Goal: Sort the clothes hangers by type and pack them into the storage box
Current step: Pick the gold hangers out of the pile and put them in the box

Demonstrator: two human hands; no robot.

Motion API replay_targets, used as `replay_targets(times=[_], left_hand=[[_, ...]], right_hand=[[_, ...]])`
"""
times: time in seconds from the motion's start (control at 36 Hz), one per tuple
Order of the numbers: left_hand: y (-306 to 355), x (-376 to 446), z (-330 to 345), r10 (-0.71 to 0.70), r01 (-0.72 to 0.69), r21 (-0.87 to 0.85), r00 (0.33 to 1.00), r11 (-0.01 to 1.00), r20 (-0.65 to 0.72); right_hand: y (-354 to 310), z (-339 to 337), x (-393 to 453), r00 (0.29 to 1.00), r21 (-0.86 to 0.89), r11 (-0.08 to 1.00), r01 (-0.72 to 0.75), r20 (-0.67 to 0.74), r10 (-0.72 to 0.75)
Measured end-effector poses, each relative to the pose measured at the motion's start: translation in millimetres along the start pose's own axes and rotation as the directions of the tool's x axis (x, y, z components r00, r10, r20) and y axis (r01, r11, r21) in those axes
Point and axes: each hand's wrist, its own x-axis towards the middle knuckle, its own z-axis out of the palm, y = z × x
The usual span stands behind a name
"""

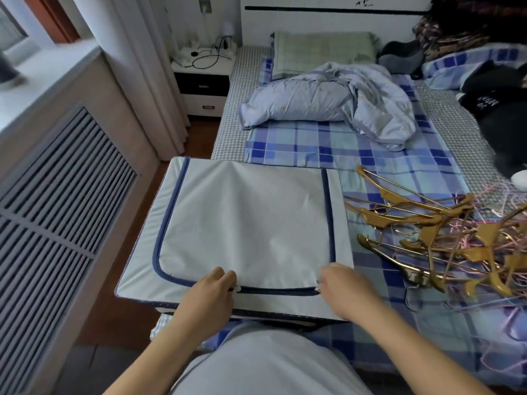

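A pale fabric storage box [242, 223] with dark blue zip trim is seen lying on the near left corner of the bed [356, 149], its lid flap flat and closed. The left hand [212, 292] is placed at the near edge of the lid, with the fingers [228, 277] curled and pinched on a small white zip pull [236, 288] on the front run of the zip. The right hand [343, 286] is set further right on the same edge, its fingertips [320, 285] bent down onto the zip line near the right corner of the flap; whether a second pull is gripped there cannot be told. To the right of the box, on the blue checked sheet [313, 146], a tangled heap of hangers is recorded: gold hangers [422, 223] on top and toward the box, thin pink hangers [484, 212] mixed under and behind them. The nearest gold hanger ends lie just beside the box's right side. No hanger is held. A crumpled light blue quilt [328, 98] lies further up the bed, with a green pillow [322, 49] behind it and dark clothes [496, 95] at the right edge. A bedside cabinet [204, 84] stands to the left of the bed.
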Motion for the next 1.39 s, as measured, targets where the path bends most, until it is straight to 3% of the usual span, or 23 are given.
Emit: replay_targets(times=[0.22, 0.36, 0.47, 0.72, 0.92, 1.0, 1.06, 1.17, 1.28, 1.39], left_hand=[[16, 17, -3, -0.101, 0.082, 0.111, 0.978, 0.99, 0.18], [13, 28, -7, -0.044, 0.019, 0.115, 0.976, 0.993, 0.212], [11, 31, -3, -0.017, -0.014, 0.133, 0.974, 0.991, 0.224], [11, 25, -3, -0.113, 0.088, 0.119, 0.968, 0.989, 0.224], [21, 21, -7, -0.163, 0.148, 0.088, 0.968, 0.985, 0.192], [24, 23, -10, -0.182, 0.167, 0.093, 0.967, 0.982, 0.177], [25, 22, -7, -0.203, 0.189, 0.099, 0.964, 0.977, 0.169], [23, 11, 7, -0.234, 0.232, 0.092, 0.972, 0.968, 0.012], [22, 8, 7, -0.211, 0.215, 0.098, 0.976, 0.972, -0.049], [37, 9, 6, -0.384, 0.375, 0.163, 0.923, 0.913, 0.027]], right_hand=[[13, -2, -3, 0.96, -0.181, 0.943, 0.279, 0.048, -0.275], [36, -33, 21, 0.985, -0.23, 0.958, 0.171, 0.004, -0.174], [55, -56, 88, 0.976, -0.32, 0.929, 0.185, -0.049, -0.211], [79, -120, 212, 0.915, -0.404, 0.896, 0.187, -0.26, -0.309], [80, -151, 267, 0.936, -0.377, 0.926, 0.027, -0.315, -0.156], [66, -144, 265, 0.921, -0.3, 0.953, -0.039, -0.381, -0.083], [50, -132, 248, 0.886, -0.141, 0.989, -0.047, -0.463, -0.024], [16, -84, 178, 0.83, 0.174, 0.976, 0.127, -0.557, -0.009], [-9, -25, 107, 0.914, 0.38, 0.916, 0.127, -0.403, 0.04], [-29, 12, 58, 0.962, 0.372, 0.914, 0.163, -0.267, -0.062]])
